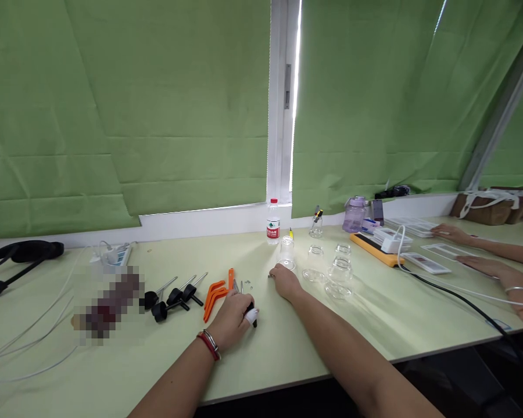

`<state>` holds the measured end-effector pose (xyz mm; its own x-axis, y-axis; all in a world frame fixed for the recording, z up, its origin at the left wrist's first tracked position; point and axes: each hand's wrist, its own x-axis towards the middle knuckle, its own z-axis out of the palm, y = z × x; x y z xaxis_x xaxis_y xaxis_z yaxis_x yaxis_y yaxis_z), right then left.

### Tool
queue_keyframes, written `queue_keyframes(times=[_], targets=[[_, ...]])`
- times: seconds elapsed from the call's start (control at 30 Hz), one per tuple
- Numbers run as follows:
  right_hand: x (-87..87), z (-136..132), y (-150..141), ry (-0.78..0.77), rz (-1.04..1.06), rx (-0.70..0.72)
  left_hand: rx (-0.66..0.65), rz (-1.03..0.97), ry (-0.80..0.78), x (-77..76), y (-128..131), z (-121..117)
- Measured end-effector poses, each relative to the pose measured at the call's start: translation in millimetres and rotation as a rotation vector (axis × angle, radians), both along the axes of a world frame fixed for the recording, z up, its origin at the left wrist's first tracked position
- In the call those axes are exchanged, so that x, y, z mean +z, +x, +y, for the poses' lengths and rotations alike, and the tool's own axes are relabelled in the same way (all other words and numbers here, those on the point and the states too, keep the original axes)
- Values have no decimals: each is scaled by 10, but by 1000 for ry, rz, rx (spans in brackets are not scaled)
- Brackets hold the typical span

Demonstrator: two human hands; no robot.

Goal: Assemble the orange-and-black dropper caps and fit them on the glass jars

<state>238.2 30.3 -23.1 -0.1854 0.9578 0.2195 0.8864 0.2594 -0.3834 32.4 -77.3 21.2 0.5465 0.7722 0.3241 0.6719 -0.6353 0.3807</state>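
Observation:
My left hand, with a white wrap on one finger, is closed round a black part with a metal rod; its black end pokes out below the fingers. Directly left of it lie orange handles. Further left are several black-headed metal rods. My right hand is closed low over the tabletop, and small dark metal bits show at its fingertips; their kind is too small to make out. A few small metal pieces lie between the hands. Clear glass jars stand just right of my right hand.
Behind the hands stand a red-capped water bottle and a small jar of tools. A purple bottle, orange-black bar and cables are on the right, near a co-worker's hands. A power strip is at left.

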Motion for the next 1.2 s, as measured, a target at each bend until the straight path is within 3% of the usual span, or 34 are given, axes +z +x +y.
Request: queue_keyframes(times=[0.13, 0.33, 0.47, 0.7, 1.0, 1.2], targets=[[24, -134, -37, -5, -5, 76, 6, -2, -1, -28, 14, 11], [30, -344, -119, 2, -44, 304, 10, -14, -58, -59, 29, 14], [71, -434, -131, -22, 116, 365, 10, -8, -109, -74, 42, 14], [160, -492, -77, -166, 444, 327, -22, -3, -119, -80, 43, -4], [143, -500, -33, -266, 665, 317, -20, -74, -190, -200, 15, 30], [99, -463, -21, -281, 732, 310, 3, -104, -178, -183, 10, 34]])
